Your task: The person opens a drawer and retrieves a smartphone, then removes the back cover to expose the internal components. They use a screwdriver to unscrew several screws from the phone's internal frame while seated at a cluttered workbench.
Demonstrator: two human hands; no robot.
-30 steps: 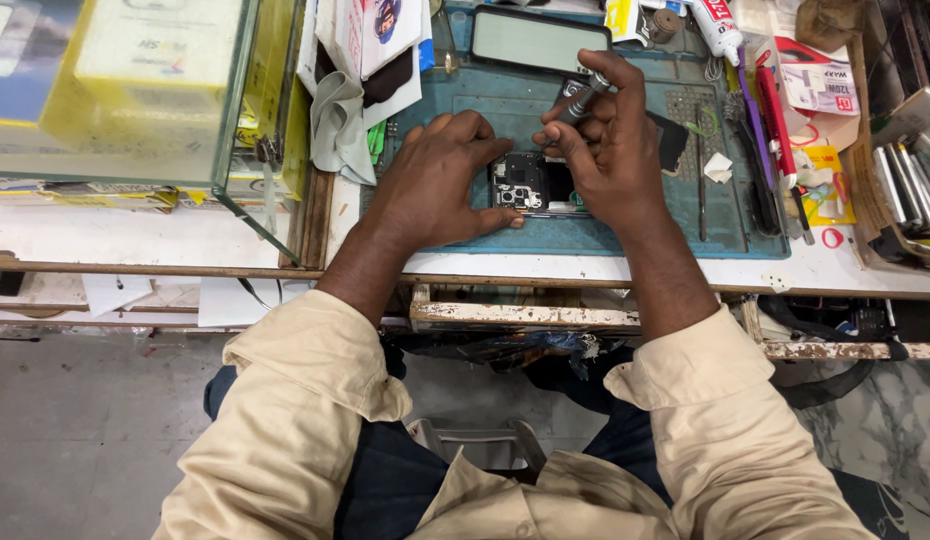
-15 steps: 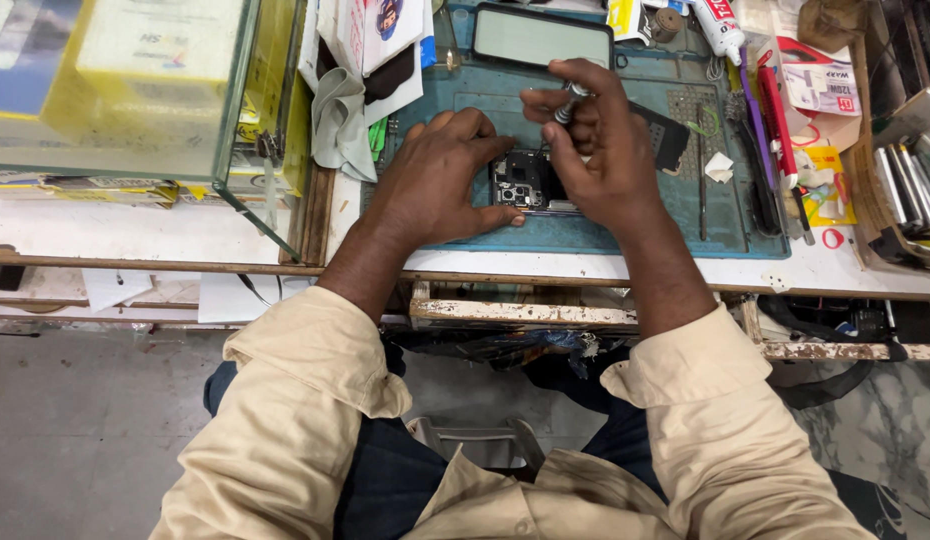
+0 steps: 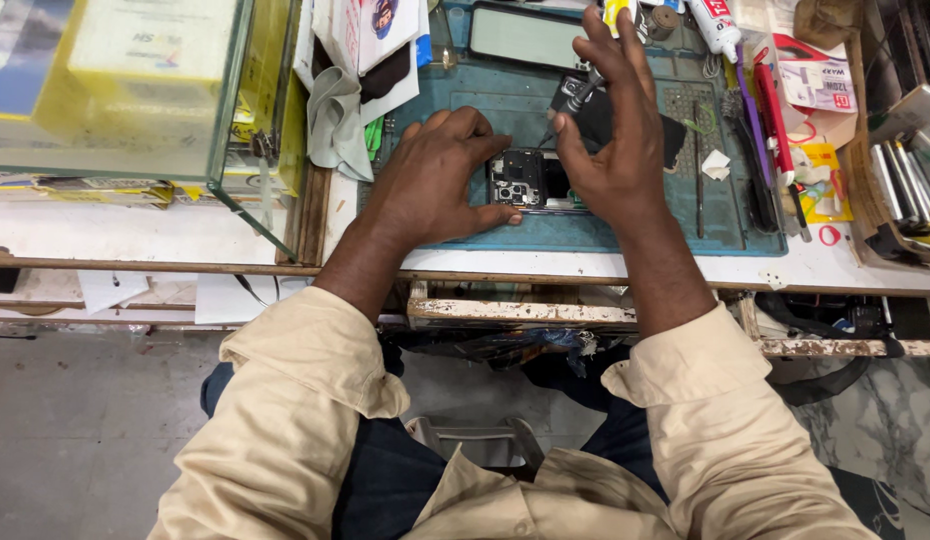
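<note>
An opened phone [image 3: 525, 180] with its circuit board showing lies on a teal work mat [image 3: 455, 110]. My left hand [image 3: 430, 180] rests palm down on the mat, fingertips pressing the phone's left edge. My right hand [image 3: 615, 130] hovers over the phone's right side with fingers spread upward, while thumb and forefinger pinch a small dark screwdriver [image 3: 575, 100] whose tip points down toward the board. The phone's right part is hidden under that hand.
A detached phone screen [image 3: 525, 35] lies at the mat's far edge. Tweezers, picks and red-handled tools [image 3: 770, 110] line the mat's right side, glue tubes [image 3: 715, 25] behind. A glass case [image 3: 115, 90] stands at left, a grey cloth [image 3: 335, 120] beside it.
My right hand has opened its outer fingers and lifted them upward, still pinching the screwdriver over the phone. The left hand stays pressed on the phone.
</note>
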